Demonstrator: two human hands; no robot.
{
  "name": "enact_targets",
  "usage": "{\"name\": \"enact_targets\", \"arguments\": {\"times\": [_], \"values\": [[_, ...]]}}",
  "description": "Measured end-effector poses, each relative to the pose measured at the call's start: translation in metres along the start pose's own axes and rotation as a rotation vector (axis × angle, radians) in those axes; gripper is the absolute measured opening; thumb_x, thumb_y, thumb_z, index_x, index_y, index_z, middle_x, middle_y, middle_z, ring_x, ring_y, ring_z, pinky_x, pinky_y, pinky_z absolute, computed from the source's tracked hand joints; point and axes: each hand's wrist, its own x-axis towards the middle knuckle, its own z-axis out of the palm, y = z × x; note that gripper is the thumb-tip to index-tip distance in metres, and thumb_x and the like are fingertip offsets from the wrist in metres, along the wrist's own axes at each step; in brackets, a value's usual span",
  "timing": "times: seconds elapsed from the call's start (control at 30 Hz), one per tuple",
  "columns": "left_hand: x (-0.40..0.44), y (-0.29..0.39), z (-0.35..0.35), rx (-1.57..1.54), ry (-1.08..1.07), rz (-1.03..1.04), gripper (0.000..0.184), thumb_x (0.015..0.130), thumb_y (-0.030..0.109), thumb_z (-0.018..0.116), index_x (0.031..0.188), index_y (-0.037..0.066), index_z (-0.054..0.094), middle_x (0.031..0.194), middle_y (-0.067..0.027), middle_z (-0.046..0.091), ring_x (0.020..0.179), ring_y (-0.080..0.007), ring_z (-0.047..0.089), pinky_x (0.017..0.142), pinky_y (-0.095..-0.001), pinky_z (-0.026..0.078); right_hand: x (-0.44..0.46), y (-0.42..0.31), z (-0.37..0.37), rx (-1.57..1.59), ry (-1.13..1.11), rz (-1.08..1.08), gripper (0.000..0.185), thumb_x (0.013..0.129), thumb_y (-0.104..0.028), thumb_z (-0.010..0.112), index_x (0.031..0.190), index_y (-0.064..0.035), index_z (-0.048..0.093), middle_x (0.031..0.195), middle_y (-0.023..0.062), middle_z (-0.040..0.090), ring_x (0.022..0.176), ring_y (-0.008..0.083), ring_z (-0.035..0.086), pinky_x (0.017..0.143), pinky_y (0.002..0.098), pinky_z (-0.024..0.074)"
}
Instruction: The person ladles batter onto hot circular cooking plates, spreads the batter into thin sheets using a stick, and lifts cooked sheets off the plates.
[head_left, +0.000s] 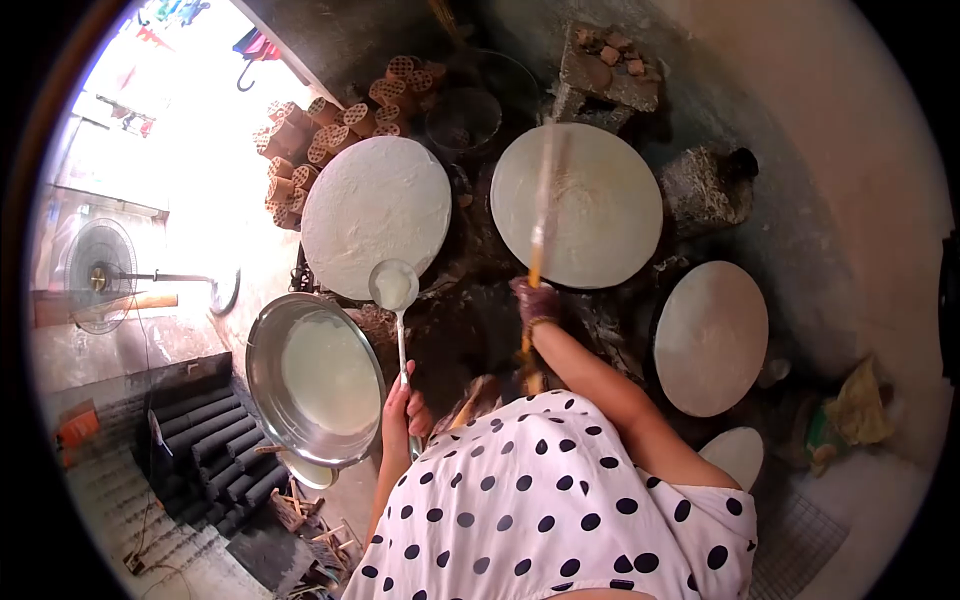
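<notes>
My left hand (pixel 405 408) is closed around the long handle of a metal ladle (pixel 393 287) with whitish liquid in its bowl. The ladle's bowl is over the lower edge of a large round white surface (pixel 376 210). My right hand (pixel 535 300), in a dark glove, grips a long stick (pixel 545 190), yellow near the hand and pale, motion-blurred further out. The stick lies across the view of a second round pale surface (pixel 600 205); whether it touches is unclear. Left of the ladle, a wide metal basin (pixel 368 345) holds whitish liquid (pixel 330 375).
Perforated clay-coloured cylinders (pixel 325 130) are piled at the upper left, and black cylinders (pixel 215 450) are stacked lower left. Another round pale disc (pixel 712 338) is at the right. A block with brick pieces (pixel 610 70) stands at the back. A fan (pixel 100 277) is far left.
</notes>
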Motion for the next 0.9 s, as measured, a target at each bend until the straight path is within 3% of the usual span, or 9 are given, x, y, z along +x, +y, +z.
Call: {"name": "enact_targets", "arguments": {"times": [0.07,0.13,0.23,0.27,0.37,0.47,0.57,0.67,0.9], "values": [[0.003,0.004,-0.009,-0.272,-0.08,-0.029,0.039,0.102,0.021,0.037,0.14,0.015,0.038,0.06,0.0045,0.034,0.037,-0.0042,0.031,0.035,-0.02,0.028,0.015,-0.036,0.033,-0.021,-0.1,-0.045,0.035,0.075,-0.038,0.068,0.084,-0.0038,0.069,0.072,0.0049,0.068,0.071,0.0179,0.066,0.057,0.0321,0.0466],[0.004,0.02,-0.004,-0.352,-0.108,-0.02,0.04,0.102,0.019,0.034,0.141,0.013,0.035,0.061,0.0051,0.035,0.038,-0.0028,0.032,0.035,-0.0192,0.029,0.074,-0.036,0.085,0.661,-0.421,0.134,0.025,0.081,-0.032,0.066,0.087,-0.0078,0.069,0.074,0.0018,0.067,0.066,0.0142,0.065,0.052,0.0304,0.0452],[-0.003,0.049,0.012,-0.986,-0.127,-0.064,0.04,0.102,0.018,0.034,0.14,0.006,0.036,0.06,0.0049,0.035,0.039,-0.0029,0.033,0.034,-0.0185,0.027,0.013,-0.133,0.01,0.409,-0.517,-0.109,0.02,0.084,-0.023,0.066,0.09,-0.0045,0.069,0.071,0.004,0.064,0.056,0.0175,0.061,0.053,0.0271,0.048],[-0.009,0.051,0.017,-0.986,-0.123,-0.079,0.04,0.102,0.018,0.034,0.14,0.006,0.036,0.06,0.0049,0.035,0.039,-0.0029,0.033,0.034,-0.0185,0.027,0.017,-0.127,-0.003,0.565,-0.507,-0.217,0.022,0.083,-0.026,0.068,0.092,-0.0057,0.069,0.069,0.001,0.063,0.049,0.009,0.054,0.048,0.025,0.0438],[-0.024,0.054,0.02,0.149,0.0,0.338,0.043,0.101,0.019,0.038,0.142,0.005,0.035,0.055,0.0055,0.03,0.037,-0.004,0.027,0.033,-0.0192,0.023,0.048,-0.075,-0.068,0.54,-0.142,-0.318,0.022,0.083,-0.026,0.067,0.094,-0.0073,0.069,0.064,-0.0015,0.06,0.047,0.0077,0.05,0.043,0.0253,0.04],[-0.011,0.05,0.043,0.314,0.109,0.242,0.044,0.1,0.019,0.04,0.142,0.006,0.035,0.054,0.0054,0.028,0.036,-0.0041,0.025,0.032,-0.0202,0.023,0.036,-0.038,-0.158,0.766,0.362,-0.319,0.021,0.084,-0.028,0.067,0.084,-0.0068,0.065,0.062,0.0016,0.057,0.049,0.0101,0.051,0.043,0.0255,0.0388],[0.017,0.046,0.048,0.186,-0.009,0.059,0.044,0.1,0.019,0.04,0.142,0.009,0.034,0.055,0.0045,0.03,0.036,-0.0046,0.028,0.032,-0.0209,0.025,0.019,-0.023,-0.223,0.972,0.746,-0.403,0.026,0.084,-0.023,0.068,0.09,0.0019,0.064,0.078,0.0073,0.063,0.067,0.0161,0.061,0.063,0.0286,0.0511],[0.035,0.042,0.047,0.103,-0.079,-0.083,0.042,0.101,0.02,0.038,0.142,0.013,0.035,0.056,0.0045,0.033,0.036,-0.005,0.029,0.033,-0.021,0.026,0.01,0.008,-0.26,0.878,0.584,-0.152,0.027,0.082,-0.021,0.07,0.087,0.004,0.064,0.075,0.0072,0.062,0.058,0.0144,0.058,0.051,0.0272,0.0477],[0.038,0.037,0.049,0.144,-0.092,-0.148,0.039,0.101,0.022,0.039,0.139,0.016,0.04,0.056,0.0057,0.031,0.036,-0.0048,0.029,0.033,-0.0213,0.027,0.046,0.029,-0.255,1.137,0.887,-0.059,0.033,0.077,-0.027,0.074,0.086,0.0036,0.064,0.07,0.0091,0.064,0.052,0.0148,0.059,0.047,0.0257,0.0488]]}}
